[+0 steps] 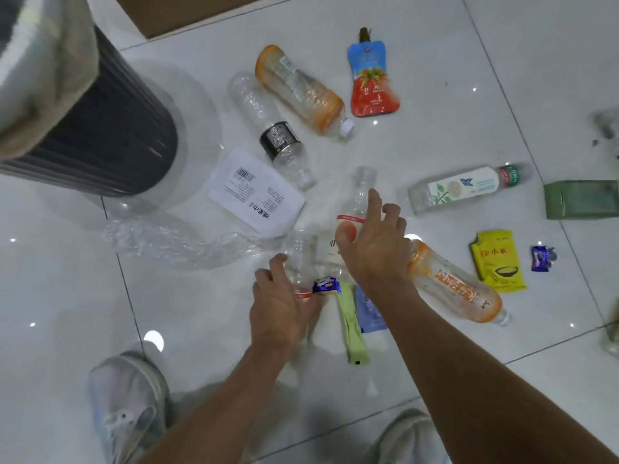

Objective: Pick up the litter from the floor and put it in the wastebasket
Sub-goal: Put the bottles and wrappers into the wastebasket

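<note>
The left hand (281,306) curls its fingers round a small clear bottle (298,262), with a blue sweet wrapper (326,285) touching its fingertips. Just beside it, the right hand (371,242) is spread wide over a tall clear bottle (356,202) lying on the floor, thumb against its label; no grip shows.

A green sachet (351,326) and a blue sachet (368,309) lie beneath the right forearm. An orange-labelled bottle (455,283) lies against the right wrist, with a yellow packet (497,261) beyond it.

Crumpled clear plastic (177,239) and a white-labelled pack (256,192) lie to the left, between the hands and the dark ribbed wastebasket (110,128), which stands at the upper left.

More bottles and a red pouch (371,82) lie scattered farther off.

The floor (60,296) is glossy white tile, bare at the left below the wastebasket. Two pale shoes (127,406) stand at the near edge.
</note>
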Demonstrator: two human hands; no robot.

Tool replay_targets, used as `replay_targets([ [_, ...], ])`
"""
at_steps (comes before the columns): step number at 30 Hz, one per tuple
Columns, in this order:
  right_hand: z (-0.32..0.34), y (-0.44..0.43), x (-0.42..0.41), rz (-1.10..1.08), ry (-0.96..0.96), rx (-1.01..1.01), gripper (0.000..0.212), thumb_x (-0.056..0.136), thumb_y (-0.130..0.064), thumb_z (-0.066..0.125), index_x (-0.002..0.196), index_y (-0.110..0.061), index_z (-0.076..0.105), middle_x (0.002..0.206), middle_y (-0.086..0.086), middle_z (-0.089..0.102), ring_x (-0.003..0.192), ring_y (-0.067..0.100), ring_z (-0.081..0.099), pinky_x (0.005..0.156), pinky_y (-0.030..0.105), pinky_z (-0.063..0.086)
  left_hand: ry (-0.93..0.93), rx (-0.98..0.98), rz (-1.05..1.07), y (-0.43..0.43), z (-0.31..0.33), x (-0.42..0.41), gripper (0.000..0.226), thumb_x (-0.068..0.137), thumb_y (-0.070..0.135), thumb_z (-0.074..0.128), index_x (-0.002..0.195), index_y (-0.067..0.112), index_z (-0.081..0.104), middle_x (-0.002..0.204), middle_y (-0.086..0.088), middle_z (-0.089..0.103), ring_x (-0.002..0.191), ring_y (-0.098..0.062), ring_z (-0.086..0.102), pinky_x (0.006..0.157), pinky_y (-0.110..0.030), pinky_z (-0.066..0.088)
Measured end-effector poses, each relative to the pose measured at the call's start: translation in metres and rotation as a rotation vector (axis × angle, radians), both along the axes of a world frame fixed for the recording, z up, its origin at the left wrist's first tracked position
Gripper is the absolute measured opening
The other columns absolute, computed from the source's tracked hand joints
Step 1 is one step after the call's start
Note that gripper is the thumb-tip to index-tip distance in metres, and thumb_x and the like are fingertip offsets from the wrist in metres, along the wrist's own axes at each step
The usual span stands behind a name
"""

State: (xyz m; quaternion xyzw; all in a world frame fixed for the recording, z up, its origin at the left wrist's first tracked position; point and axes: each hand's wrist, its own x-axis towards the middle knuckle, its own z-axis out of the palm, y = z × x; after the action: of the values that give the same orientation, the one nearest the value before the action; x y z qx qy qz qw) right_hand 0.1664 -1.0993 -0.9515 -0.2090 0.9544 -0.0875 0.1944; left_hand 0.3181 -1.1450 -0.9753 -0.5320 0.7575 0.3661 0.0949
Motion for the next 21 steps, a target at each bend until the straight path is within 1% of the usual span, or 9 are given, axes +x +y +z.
replay_targets([
  [2,-0.005,0.003,0.001,-0.022,-0.032,0.014,0.069,0.09,-0.042,0.044,0.15,-0.02,0.019,0.132,0.014,0.04,0.117,0.035,0.045,0.089,0.049,0.045,0.016,-0.052,-0.077,-0.009,0.003,-0.003,0.089,0.065,0.056,0.075,0.138,0.032,0.029,0.114,-0.002,0.042,0.105,-0.027,0.052,0.071,-0.036,0.048],
  [4,-0.011,0.003,0.002,-0.052,-0.058,0.023,0.07,0.091,-0.049,0.04,0.15,-0.02,0.015,0.132,0.015,0.041,0.118,0.035,0.045,0.09,0.049,0.043,0.037,-0.116,-0.165,-0.018,0.006,-0.007,0.088,0.068,0.053,0.073,0.141,0.034,0.027,0.113,-0.002,0.041,0.104,-0.026,0.051,0.071,-0.039,0.05],
  [6,-0.018,-0.001,0.004,-0.06,-0.09,0.004,0.073,0.091,-0.056,0.038,0.15,-0.021,0.012,0.13,0.016,0.044,0.117,0.034,0.047,0.089,0.048,0.045,0.064,-0.215,-0.243,-0.029,0.01,-0.015,0.087,0.071,0.054,0.071,0.143,0.035,0.026,0.112,-0.002,0.042,0.104,-0.024,0.048,0.072,-0.041,0.052],
  [9,-0.025,-0.01,0.006,-0.084,-0.153,-0.011,0.079,0.088,-0.059,0.045,0.149,-0.022,0.01,0.125,0.014,0.05,0.112,0.032,0.053,0.085,0.043,0.046,0.073,-0.362,-0.338,-0.046,0.019,-0.032,0.088,0.071,0.054,0.069,0.145,0.034,0.025,0.112,-0.002,0.043,0.104,-0.023,0.047,0.071,-0.041,0.051],
  [12,-0.025,-0.019,0.006,-0.139,-0.189,-0.06,0.08,0.085,-0.051,0.056,0.146,-0.022,0.013,0.125,0.013,0.048,0.109,0.033,0.057,0.082,0.041,0.048,0.03,-0.49,-0.439,-0.068,0.029,-0.05,0.091,0.072,0.055,0.069,0.147,0.031,0.022,0.115,-0.004,0.045,0.105,-0.024,0.048,0.068,-0.038,0.047],
  [15,-0.01,-0.026,-0.006,-0.139,-0.094,-0.115,0.08,0.082,-0.047,0.061,0.144,-0.02,0.018,0.122,0.014,0.046,0.107,0.035,0.056,0.079,0.042,0.049,0.018,-0.563,-0.403,-0.089,0.044,-0.069,0.092,0.067,0.048,0.072,0.143,0.024,0.027,0.115,-0.005,0.049,0.105,-0.025,0.051,0.063,-0.036,0.041],
  [17,0.008,-0.031,-0.022,-0.123,0.008,-0.167,0.08,0.081,-0.045,0.062,0.144,-0.02,0.019,0.12,0.013,0.046,0.105,0.034,0.055,0.076,0.041,0.047,0.054,-0.579,-0.374,-0.102,0.057,-0.083,0.085,0.065,0.044,0.073,0.135,0.017,0.034,0.115,-0.004,0.053,0.104,-0.026,0.053,0.064,-0.036,0.04],
  [19,0.03,-0.039,-0.039,-0.107,0.096,-0.219,0.083,0.078,-0.043,0.064,0.144,-0.02,0.02,0.119,0.013,0.046,0.105,0.034,0.054,0.074,0.04,0.045,0.077,-0.598,-0.386,-0.115,0.071,-0.097,0.078,0.067,0.045,0.074,0.131,0.017,0.037,0.114,-0.003,0.054,0.103,-0.026,0.053,0.065,-0.035,0.037],
  [21,0.054,-0.046,-0.054,-0.1,0.174,-0.26,0.084,0.078,-0.045,0.064,0.145,-0.02,0.02,0.118,0.013,0.046,0.104,0.033,0.054,0.074,0.04,0.046,0.09,-0.631,-0.41,-0.128,0.087,-0.111,0.076,0.07,0.044,0.072,0.131,0.017,0.036,0.115,-0.004,0.053,0.104,-0.026,0.051,0.067,-0.036,0.037],
])
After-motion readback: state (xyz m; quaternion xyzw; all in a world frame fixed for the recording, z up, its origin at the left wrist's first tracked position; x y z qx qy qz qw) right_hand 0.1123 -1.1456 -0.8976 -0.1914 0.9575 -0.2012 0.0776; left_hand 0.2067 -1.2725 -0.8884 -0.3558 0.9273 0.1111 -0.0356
